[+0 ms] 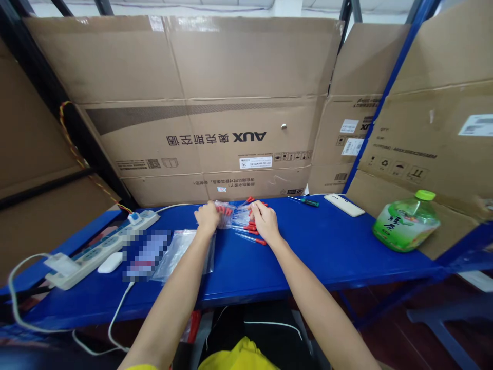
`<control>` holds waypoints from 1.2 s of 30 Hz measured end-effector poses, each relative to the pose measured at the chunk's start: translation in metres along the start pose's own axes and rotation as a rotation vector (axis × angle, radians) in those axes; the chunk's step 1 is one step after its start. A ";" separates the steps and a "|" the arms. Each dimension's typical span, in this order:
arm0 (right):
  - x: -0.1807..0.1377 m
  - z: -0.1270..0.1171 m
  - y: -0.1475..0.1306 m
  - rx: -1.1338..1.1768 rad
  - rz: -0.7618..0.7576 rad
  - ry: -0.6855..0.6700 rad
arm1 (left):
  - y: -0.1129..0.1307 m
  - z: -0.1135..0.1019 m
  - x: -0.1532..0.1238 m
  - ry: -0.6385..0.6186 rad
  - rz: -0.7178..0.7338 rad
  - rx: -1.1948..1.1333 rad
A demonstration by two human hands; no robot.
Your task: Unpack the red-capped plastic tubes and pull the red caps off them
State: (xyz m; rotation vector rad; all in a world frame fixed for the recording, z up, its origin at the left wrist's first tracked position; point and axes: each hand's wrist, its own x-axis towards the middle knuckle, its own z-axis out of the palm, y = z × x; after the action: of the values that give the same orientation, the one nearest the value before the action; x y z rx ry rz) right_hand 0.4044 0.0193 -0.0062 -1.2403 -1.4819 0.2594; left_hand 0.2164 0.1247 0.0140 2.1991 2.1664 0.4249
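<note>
My left hand [208, 217] is closed on the edge of a small clear plastic bag [224, 218], in which red ends show. To its right, several thin clear sticks with red ends [250, 230] lie fanned on the blue table. My right hand [265, 222] curls over the top of this bunch, its fingers closed on some of the sticks; exactly how many is hidden. Below my left hand, a stack of flat clear plastic bags [181, 252] lies partly under my forearm.
A blurred phone [148, 256] and a white power strip [103, 249] with cables lie at left. A green-handled screwdriver [308, 202], a white phone-like slab [344, 205] and a green drink bottle [406, 222] are at right. Cardboard [215, 67] walls the back.
</note>
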 end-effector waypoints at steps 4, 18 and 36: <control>-0.001 0.002 0.001 0.007 0.006 -0.007 | -0.012 0.004 0.003 0.001 0.017 -0.188; 0.007 0.008 0.016 0.200 0.104 0.053 | -0.001 -0.024 -0.024 0.229 0.760 -0.670; 0.007 0.014 0.019 0.435 0.141 -0.036 | 0.032 -0.013 -0.058 0.262 0.676 -0.479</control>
State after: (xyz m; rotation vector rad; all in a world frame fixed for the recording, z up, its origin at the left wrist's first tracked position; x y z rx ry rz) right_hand 0.4045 0.0385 -0.0208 -0.9886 -1.2811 0.6647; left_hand 0.2454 0.0639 0.0230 2.5930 1.1313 1.1586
